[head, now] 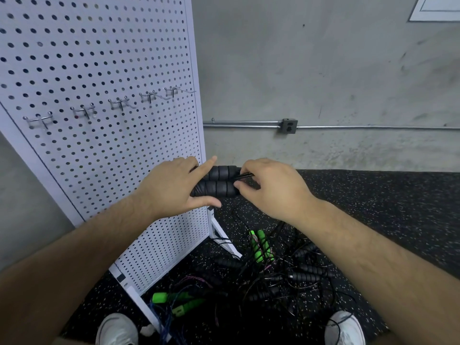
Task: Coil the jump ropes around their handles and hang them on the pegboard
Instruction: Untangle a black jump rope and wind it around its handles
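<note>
Two black ribbed foam handles [219, 181] of one jump rope lie side by side, level, in front of me. My left hand [174, 185] grips their left ends, thumb under them and index finger pointing out over the top. My right hand [271, 185] pinches the thin black rope [245, 175] against the handles' right ends. The rope hangs down from there toward the floor. The white pegboard [99, 70] stands to the left, with a row of several bare metal hooks [117, 103] on it.
On the speckled black rubber floor [373, 207] lies a tangle of more ropes: black-handled ones [306, 272] and green-handled ones [261, 245] near the pegboard's white foot [224, 240]. My two white shoes [344, 328] are at the bottom. A concrete wall with conduit and outlet box [288, 126] stands behind.
</note>
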Demonstrator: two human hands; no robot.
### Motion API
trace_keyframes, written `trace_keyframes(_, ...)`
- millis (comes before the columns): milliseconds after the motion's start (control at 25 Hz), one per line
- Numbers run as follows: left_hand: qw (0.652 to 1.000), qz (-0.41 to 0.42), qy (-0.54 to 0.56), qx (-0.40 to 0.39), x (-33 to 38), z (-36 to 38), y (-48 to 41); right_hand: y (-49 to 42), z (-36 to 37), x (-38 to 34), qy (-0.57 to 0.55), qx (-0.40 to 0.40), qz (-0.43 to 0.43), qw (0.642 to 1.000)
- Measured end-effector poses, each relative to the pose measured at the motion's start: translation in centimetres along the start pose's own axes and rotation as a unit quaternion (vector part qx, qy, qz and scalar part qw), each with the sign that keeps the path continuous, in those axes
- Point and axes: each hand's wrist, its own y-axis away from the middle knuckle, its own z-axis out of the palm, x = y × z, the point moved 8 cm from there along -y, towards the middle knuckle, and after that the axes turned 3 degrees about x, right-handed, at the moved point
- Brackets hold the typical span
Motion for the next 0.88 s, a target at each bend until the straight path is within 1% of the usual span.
trace_keyframes(80,1.000,-0.007,0.023,0.011,0.1,-0.4,-0.1,0.1,-0.7,-0.2,-0.011,0.000,-0.030,0.999)
trace_keyframes(120,0.999,-0.011,0.032,0.012,0.1,-0.5,-0.1,0.1,-0.9,-0.5,-0.011,-0.007,-0.057,0.998)
trace_keyframes(240,0.998,-0.018,0.057,0.012,0.2,-0.8,-0.3,-0.2,-1.9,-0.7,0.027,-0.020,-0.140,0.990)
trace_keyframes(360,0.995,0.005,0.094,0.033,0.8,-1.3,-0.2,-1.0,-2.7,-0.5,0.071,0.017,-0.181,0.981)
trace_keyframes(400,0.993,0.016,0.108,0.044,1.1,-1.6,-0.1,-1.2,-2.7,-0.2,0.072,0.027,-0.180,0.981)
trace_keyframes(480,0.990,0.033,0.123,0.064,2.1,-2.5,0.1,-1.5,-2.3,1.4,0.028,0.033,-0.140,0.989)
trace_keyframes(560,0.987,0.035,0.134,0.076,2.9,-3.4,-0.1,-1.4,-0.6,3.3,-0.071,-0.010,-0.089,0.993)
trace_keyframes(600,0.986,0.033,0.140,0.081,3.2,-3.8,-0.2,-1.2,0.6,3.9,-0.149,-0.043,-0.062,0.986)
trace_keyframes(640,0.985,0.029,0.145,0.088,3.3,-4.2,-0.2,-0.8,1.9,4.0,-0.260,-0.082,-0.010,0.962)
trace_keyframes(680,0.984,0.023,0.146,0.096,3.3,-4.5,-0.3,-0.2,3.3,3.7,-0.377,-0.117,0.062,0.917)
trace_keyframes(720,0.984,0.017,0.141,0.105,3.2,-4.8,-0.3,0.6,4.6,3.2,-0.433,-0.143,0.124,0.882)
trace_keyframes(760,0.985,0.010,0.131,0.113,3.0,-4.9,-0.4,1.3,5.6,2.7,-0.416,-0.160,0.159,0.881)
trace_keyframes(840,0.988,-0.007,0.097,0.117,2.4,-4.7,-0.8,2.5,7.3,1.7,-0.330,-0.182,0.160,0.912)
trace_keyframes(880,0.990,-0.018,0.078,0.114,1.8,-4.5,-0.9,2.9,7.7,1.1,-0.320,-0.184,0.154,0.916)
